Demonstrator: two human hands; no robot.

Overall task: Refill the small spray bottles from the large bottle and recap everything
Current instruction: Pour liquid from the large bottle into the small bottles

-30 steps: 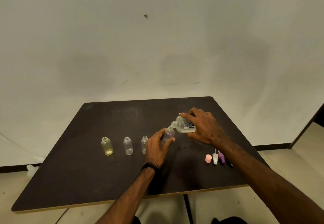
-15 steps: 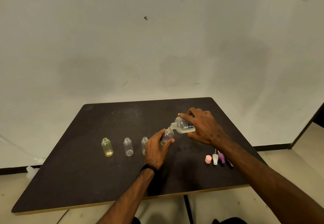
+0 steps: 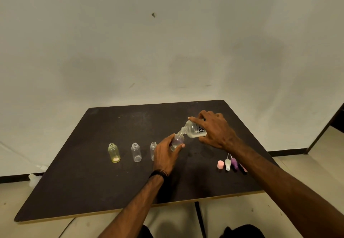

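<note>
My right hand (image 3: 216, 131) grips the large clear bottle (image 3: 193, 130), tipped on its side with its open neck over the mouth of a small purple-tinted bottle (image 3: 177, 141). My left hand (image 3: 165, 154) holds that small bottle upright on the dark table (image 3: 93, 182). Three more uncapped small bottles stand in a row to the left: a yellow one (image 3: 114, 153), a clear one (image 3: 136, 152) and a clear one (image 3: 153, 149) partly hidden behind my left hand.
Loose spray caps lie at the right by my right forearm: a pink cap (image 3: 220, 164), a white sprayer (image 3: 227, 163), a purple sprayer (image 3: 234, 163) and another, partly hidden. The table's front edge runs close to my body. A white wall stands behind.
The large bottle has tipped a little further and its neck has come down onto the small bottle's mouth. Both hands otherwise stay in place.
</note>
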